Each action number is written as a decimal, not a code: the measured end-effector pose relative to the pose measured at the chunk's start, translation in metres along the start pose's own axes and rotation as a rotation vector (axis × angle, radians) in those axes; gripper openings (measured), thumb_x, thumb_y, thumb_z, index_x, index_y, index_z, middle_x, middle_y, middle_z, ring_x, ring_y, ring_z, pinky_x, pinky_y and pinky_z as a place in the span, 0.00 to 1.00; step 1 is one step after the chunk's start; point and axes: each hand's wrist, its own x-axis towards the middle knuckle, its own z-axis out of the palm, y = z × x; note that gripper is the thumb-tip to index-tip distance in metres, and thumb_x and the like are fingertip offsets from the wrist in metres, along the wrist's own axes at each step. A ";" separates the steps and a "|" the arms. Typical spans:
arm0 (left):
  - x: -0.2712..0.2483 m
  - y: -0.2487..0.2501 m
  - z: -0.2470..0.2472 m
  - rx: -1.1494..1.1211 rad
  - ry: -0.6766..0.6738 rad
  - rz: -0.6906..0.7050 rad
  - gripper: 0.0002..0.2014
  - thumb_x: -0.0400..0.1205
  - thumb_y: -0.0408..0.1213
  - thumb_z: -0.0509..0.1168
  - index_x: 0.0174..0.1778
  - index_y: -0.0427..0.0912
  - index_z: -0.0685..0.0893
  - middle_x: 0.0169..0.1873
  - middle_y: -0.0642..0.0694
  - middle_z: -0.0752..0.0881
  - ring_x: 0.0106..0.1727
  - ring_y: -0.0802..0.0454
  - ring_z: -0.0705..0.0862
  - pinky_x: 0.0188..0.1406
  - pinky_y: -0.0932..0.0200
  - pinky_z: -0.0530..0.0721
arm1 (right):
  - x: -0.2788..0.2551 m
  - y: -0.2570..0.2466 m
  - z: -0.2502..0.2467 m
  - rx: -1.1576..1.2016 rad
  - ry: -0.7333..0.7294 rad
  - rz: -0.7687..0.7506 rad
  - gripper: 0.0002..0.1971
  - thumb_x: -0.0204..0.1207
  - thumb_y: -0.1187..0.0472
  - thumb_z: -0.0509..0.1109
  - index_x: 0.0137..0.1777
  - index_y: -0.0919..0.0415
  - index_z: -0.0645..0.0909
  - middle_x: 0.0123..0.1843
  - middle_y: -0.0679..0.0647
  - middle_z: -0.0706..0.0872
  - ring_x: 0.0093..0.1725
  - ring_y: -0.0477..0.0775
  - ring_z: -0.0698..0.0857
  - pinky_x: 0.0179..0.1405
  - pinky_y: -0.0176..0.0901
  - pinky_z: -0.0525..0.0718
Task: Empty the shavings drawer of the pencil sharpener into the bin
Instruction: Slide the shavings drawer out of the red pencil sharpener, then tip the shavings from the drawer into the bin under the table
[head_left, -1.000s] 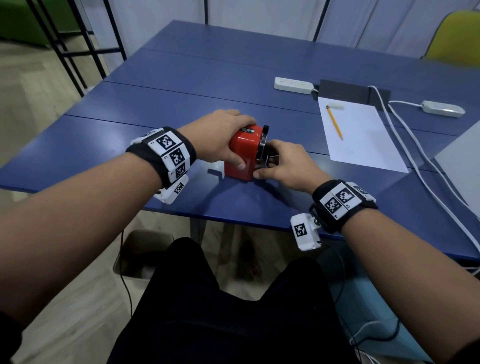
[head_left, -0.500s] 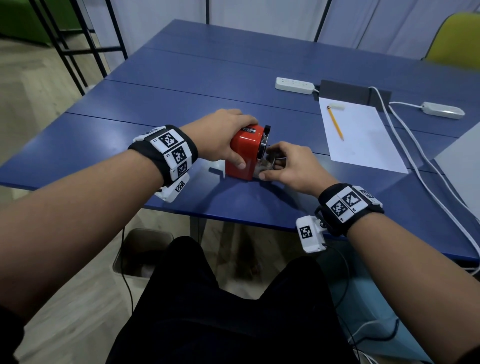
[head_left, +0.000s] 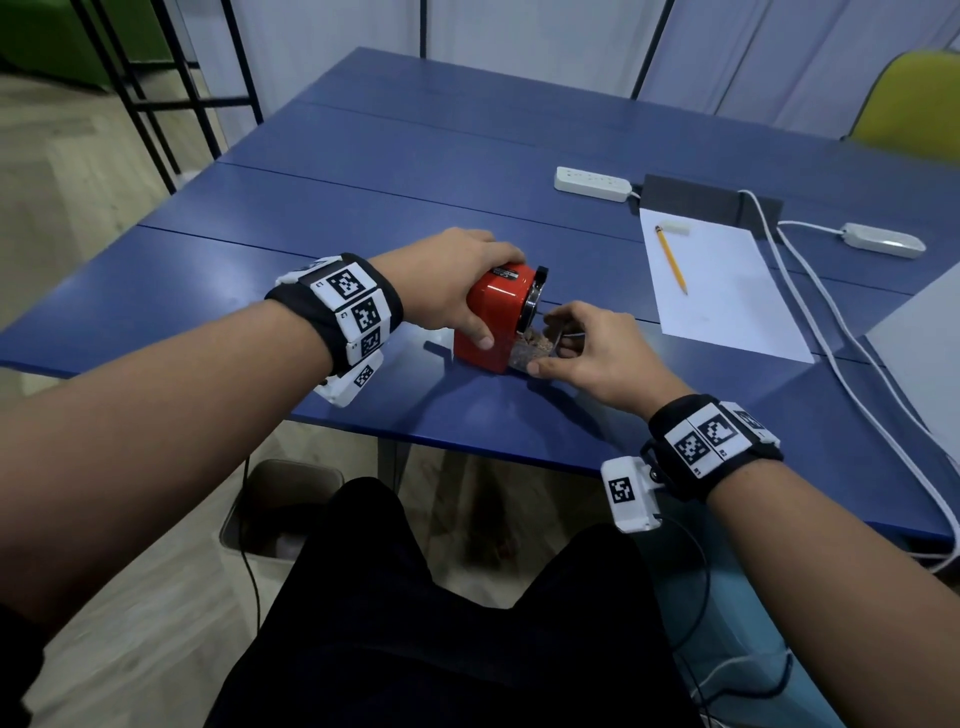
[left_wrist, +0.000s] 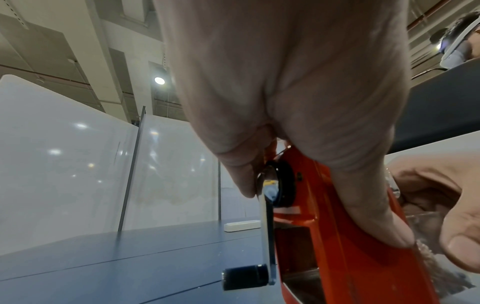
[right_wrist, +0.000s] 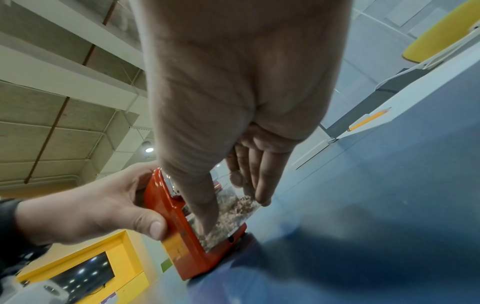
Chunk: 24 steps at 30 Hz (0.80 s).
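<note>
A red pencil sharpener (head_left: 493, 317) stands on the blue table (head_left: 363, 197) near its front edge. My left hand (head_left: 457, 291) grips its body from the left, thumb on the near side; the same grip shows on the sharpener (left_wrist: 337, 236) in the left wrist view, with the crank handle (left_wrist: 244, 277) hanging down. My right hand (head_left: 582, 348) pinches the clear shavings drawer (head_left: 530, 351), which sticks partway out of the sharpener's right end. The drawer (right_wrist: 231, 214) holds brown shavings between thumb and fingers of my right hand (right_wrist: 233, 203). A bin (head_left: 275, 514) stands on the floor under the table.
A white sheet (head_left: 722, 291) with a yellow pencil (head_left: 671, 259) lies to the right. A white power strip (head_left: 592, 183), a dark block (head_left: 696, 200) and white cables (head_left: 852, 364) lie further back and right. A yellow chair (head_left: 919, 104) stands at the far right.
My right hand has drawn back to the right with the clear drawer, which now shows shavings outside the red body. The left hand stays on the sharpener.
</note>
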 end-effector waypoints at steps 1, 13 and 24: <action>0.000 0.000 0.000 -0.005 -0.002 -0.003 0.51 0.67 0.54 0.89 0.86 0.49 0.75 0.71 0.45 0.83 0.72 0.41 0.83 0.73 0.42 0.83 | -0.001 0.000 0.000 0.001 0.002 -0.001 0.38 0.67 0.51 0.91 0.75 0.61 0.81 0.62 0.50 0.89 0.55 0.45 0.90 0.47 0.17 0.82; 0.000 -0.003 0.001 0.006 0.013 -0.001 0.51 0.66 0.57 0.89 0.84 0.49 0.76 0.70 0.45 0.84 0.70 0.41 0.83 0.71 0.42 0.84 | -0.024 0.008 -0.006 0.050 0.033 0.066 0.37 0.65 0.48 0.91 0.73 0.57 0.82 0.63 0.51 0.91 0.59 0.48 0.91 0.66 0.46 0.91; 0.012 -0.005 -0.011 0.115 -0.009 -0.021 0.51 0.70 0.48 0.88 0.88 0.57 0.71 0.77 0.46 0.79 0.75 0.39 0.82 0.71 0.40 0.85 | -0.052 0.009 -0.006 -0.018 -0.008 0.048 0.40 0.66 0.45 0.90 0.76 0.57 0.80 0.68 0.53 0.91 0.63 0.50 0.91 0.70 0.49 0.89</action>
